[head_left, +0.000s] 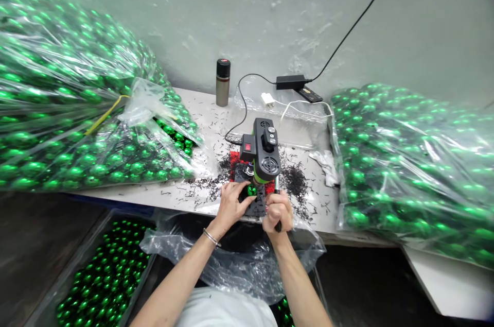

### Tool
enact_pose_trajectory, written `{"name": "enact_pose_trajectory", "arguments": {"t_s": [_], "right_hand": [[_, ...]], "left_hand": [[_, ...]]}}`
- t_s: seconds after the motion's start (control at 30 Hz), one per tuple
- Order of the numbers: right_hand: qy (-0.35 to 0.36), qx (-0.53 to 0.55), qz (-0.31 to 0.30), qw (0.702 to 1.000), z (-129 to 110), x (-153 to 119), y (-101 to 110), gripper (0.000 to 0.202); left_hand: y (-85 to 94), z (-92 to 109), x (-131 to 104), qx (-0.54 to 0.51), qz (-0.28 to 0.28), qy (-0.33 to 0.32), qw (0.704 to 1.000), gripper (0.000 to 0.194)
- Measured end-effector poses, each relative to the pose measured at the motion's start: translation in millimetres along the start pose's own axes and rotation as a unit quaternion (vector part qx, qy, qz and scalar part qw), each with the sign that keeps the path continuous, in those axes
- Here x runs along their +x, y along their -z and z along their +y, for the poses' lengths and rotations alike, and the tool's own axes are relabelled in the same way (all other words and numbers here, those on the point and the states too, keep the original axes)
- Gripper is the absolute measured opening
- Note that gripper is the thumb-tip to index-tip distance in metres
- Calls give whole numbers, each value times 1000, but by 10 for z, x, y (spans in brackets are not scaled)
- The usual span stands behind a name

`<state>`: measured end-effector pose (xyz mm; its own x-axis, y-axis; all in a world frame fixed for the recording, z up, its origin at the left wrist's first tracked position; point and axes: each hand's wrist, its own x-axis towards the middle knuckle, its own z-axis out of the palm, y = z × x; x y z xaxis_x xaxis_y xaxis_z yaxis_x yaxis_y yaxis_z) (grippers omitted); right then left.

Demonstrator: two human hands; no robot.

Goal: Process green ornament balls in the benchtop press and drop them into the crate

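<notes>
A small shiny green ball [251,190] sits under the head of a black and green bench drill press [266,149]. My left hand [231,201] pinches this ball between thumb and fingers from the left side. To the right, my right hand [278,212] is wrapped round the black lever handle [278,226] of the press. A red switch faces up on the machine's left side. The drill tip is hidden behind the machine's head and the ball. Black shavings [295,183] lie scattered around the base, which stands on something red.
Large clear bags of green balls stand left [77,110] and right [409,177]. A lined bin of green balls [108,270] is below left. Plastic film [247,265] hangs at the table's front edge. Behind the press are a thermos [223,82], power adapter [291,82] and cables.
</notes>
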<state>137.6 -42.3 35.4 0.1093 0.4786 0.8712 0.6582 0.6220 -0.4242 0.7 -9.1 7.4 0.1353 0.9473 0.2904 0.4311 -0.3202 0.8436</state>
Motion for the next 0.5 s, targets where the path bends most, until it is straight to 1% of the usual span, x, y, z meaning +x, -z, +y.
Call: {"name": "enact_pose_trajectory", "arguments": {"t_s": [0.13,0.2,0.27,0.33,0.37,0.43,0.47,0.5], "right_hand": [[15,15,-1,1000,36,-29,-6,26],[42,18,-15,999,42,-9,5,25],[71,19,-29,997,23,53,30,25],[80,27,-34,996,-35,172,71,25],[72,38,-27,996,-79,253,96,26],[29,60,-7,998,-193,447,151,28],[-6,69,1,998,-256,549,176,29],[-47,73,-4,996,-316,646,197,29]], "left_hand": [[3,20,-7,1,-1,0,1000,35],[5,34,-10,-3,-1,-1,1000,35],[-2,41,-3,-14,-1,-2,1000,35],[-18,40,18,-23,3,0,1000,35],[-26,38,28,-25,5,2,1000,35],[-28,36,28,-24,14,10,1000,35],[-19,39,7,-23,20,15,999,36],[0,46,-34,-20,24,16,999,37]]}}
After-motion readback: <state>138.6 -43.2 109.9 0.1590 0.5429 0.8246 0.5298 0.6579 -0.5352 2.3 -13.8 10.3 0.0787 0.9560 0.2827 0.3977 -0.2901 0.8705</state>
